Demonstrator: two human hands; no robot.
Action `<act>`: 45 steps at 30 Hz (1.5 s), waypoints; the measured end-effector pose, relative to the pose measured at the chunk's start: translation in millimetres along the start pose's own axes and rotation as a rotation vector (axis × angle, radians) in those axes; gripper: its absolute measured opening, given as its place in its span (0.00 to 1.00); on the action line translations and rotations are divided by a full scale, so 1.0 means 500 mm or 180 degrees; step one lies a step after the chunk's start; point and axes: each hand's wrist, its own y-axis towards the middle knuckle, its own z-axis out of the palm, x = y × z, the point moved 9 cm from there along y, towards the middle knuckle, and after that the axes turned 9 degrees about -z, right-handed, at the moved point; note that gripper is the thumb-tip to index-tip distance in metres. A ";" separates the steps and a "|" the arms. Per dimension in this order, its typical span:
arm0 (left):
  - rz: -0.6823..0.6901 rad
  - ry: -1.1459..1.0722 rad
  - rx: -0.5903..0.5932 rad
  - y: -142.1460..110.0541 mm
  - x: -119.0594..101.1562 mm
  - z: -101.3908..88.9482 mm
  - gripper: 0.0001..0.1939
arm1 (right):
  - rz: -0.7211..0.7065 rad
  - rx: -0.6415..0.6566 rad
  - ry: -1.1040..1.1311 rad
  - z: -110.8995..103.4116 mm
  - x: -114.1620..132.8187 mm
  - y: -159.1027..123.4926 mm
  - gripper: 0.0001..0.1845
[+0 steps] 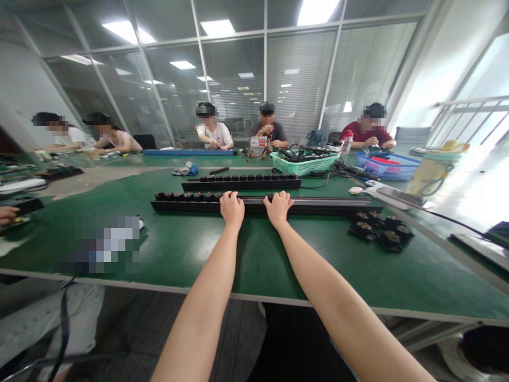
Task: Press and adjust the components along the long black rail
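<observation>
A long black channel rail (pixel 330 207) lies crosswise before me on the green table. Small black blocks with coppery tops (pixel 186 197) stand in a row in its left half. My left hand (pixel 231 209) has its fingers curled over the rail at the right end of that row. A short way right, my right hand (pixel 279 208) grips the same rail, thumb towards the left. What lies under the fingers of both hands is hidden. More loose black blocks (pixel 392 240) are heaped by the rail's right end.
Behind lies a shorter black rail (pixel 242 184) filled with blocks. A green basket (pixel 304 165) of cables and a blue basket (pixel 387 167) stand farther back. A pixelated object (pixel 115 241) lies front left. Several people sit across the table (pixel 178 254); another person's hand (pixel 8 214) shows at left.
</observation>
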 end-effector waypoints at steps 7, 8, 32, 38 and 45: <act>0.0001 0.0028 0.0025 -0.001 -0.001 -0.001 0.19 | 0.0001 0.0014 -0.0026 0.000 -0.001 0.002 0.18; -0.0002 0.0030 0.0022 -0.001 -0.001 -0.001 0.19 | -0.0001 0.0017 -0.0035 0.000 -0.001 0.002 0.18; -0.0026 0.0018 -0.0011 0.002 0.005 0.007 0.20 | -0.0670 0.0563 -0.0067 -0.007 -0.021 0.030 0.19; -0.0013 0.0040 0.0001 0.001 0.004 0.006 0.20 | -0.0549 0.0379 -0.0080 -0.007 -0.021 0.020 0.19; -0.0014 0.0030 -0.0029 0.001 0.001 0.004 0.20 | -0.0408 0.0264 -0.0015 -0.007 -0.026 0.018 0.19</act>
